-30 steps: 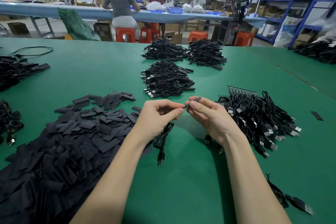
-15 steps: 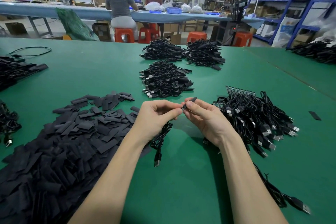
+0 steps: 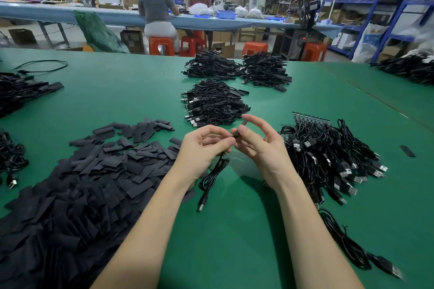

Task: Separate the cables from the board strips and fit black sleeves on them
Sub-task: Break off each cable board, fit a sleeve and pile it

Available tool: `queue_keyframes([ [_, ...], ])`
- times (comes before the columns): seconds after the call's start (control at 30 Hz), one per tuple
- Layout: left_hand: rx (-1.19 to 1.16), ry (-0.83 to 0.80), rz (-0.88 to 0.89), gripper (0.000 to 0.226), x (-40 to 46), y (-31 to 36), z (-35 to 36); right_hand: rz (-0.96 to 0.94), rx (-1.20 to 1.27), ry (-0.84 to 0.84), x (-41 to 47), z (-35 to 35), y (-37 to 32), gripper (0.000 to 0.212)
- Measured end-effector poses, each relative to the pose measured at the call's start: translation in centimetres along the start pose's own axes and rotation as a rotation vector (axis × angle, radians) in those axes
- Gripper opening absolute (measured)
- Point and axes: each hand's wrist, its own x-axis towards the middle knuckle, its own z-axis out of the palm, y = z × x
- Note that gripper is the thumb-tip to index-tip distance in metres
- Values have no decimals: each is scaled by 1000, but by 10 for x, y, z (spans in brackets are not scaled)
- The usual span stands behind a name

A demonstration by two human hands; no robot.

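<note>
My left hand [image 3: 203, 148] pinches the upper end of a coiled black USB cable [image 3: 212, 177], which hangs below it to the green table [image 3: 234, 230]. My right hand [image 3: 257, 142] pinches a small black sleeve [image 3: 240, 128] at the cable's end, its other fingers spread. The two hands meet fingertip to fingertip above the table. A big heap of flat black sleeves [image 3: 77, 185] lies to the left. On the right, a pile of cables [image 3: 328, 155] still sits attached to a board strip [image 3: 311, 118].
Three piles of cables [image 3: 213, 103] lie ahead, with more cable piles at the far left [image 3: 18, 91] and far right [image 3: 408, 68]. A loose cable [image 3: 359, 251] lies by my right forearm. One stray sleeve [image 3: 408, 150] lies far right. People sit at a bench beyond.
My right hand's fingers have spread apart and the sleeve stands more upright at the cable's end. Both hands stay in the same place.
</note>
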Motion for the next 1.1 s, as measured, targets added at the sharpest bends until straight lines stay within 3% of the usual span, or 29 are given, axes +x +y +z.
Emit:
queue_keyframes([
  [0.33,-35,44,-47,11,1,-3,5,-121,-63,77,-1,4,2,22],
  [0.57,-57,86,-25,10,-1,-5,9,-77,2,89,-3,5,5,29],
  [0.87,-18,74,-11,11,1,-6,7,-16,93,110,-3,7,7,20],
  [0.97,77,55,16,12,5,-5,5,-7,117,141,-1,9,5,21],
  [1.1,510,-7,-41,36,6,-7,-7,-71,183,260,3,10,-4,18],
])
